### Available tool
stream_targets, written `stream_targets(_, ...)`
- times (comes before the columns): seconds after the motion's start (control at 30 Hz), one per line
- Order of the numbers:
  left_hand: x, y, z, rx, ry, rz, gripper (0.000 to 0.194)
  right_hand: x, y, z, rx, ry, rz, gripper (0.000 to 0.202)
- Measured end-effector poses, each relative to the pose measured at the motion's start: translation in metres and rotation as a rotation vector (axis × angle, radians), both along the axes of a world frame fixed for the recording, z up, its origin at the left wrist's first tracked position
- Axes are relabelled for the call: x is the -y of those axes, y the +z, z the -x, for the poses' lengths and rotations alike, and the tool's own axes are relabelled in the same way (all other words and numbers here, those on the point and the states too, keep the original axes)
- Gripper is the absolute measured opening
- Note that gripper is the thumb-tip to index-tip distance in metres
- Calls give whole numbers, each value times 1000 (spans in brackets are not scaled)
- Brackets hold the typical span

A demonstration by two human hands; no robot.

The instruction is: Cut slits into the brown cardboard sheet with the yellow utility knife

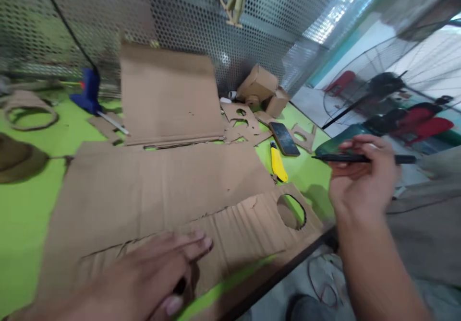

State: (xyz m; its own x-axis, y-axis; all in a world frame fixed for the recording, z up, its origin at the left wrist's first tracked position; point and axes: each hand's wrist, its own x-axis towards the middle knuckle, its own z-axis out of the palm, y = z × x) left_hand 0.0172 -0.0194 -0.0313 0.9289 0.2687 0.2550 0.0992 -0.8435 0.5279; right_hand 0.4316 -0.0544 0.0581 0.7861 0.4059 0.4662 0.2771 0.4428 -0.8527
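My left hand point(158, 273) rests flat on a large brown cardboard sheet point(151, 186) that lies on the green table, fingers stretched toward the right. Something dark sits under the thumb; I cannot tell what it is. My right hand point(360, 172) hovers beyond the table's right edge and grips a black pen point(360, 158) held level. The cardboard has a round hole point(291, 210) cut near its right corner.
A yellow utility knife point(278, 164) and a phone point(284, 138) lie right of the sheet. A second cardboard sheet point(165, 95) leans at the back, with a blue glue gun point(88, 90), cardboard scraps and small boxes point(261, 88). A perforated metal wall stands behind; a fan point(382, 86) stands at the right.
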Motion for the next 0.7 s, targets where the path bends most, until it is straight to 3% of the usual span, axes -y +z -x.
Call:
stream_targets(0.13,4,43,-7,-98,157,434,25,35,31,75,148,264,122,10)
stream_targets(0.3,5,68,-10,-10,373,424,28,60,34,150,215,631,233,7)
stream_targets(0.4,11,76,-5,44,435,399,26,60,28,168,222,723,249,9)
stream_targets(0.7,35,90,4,196,458,272,21,61,32,191,178,776,286,16)
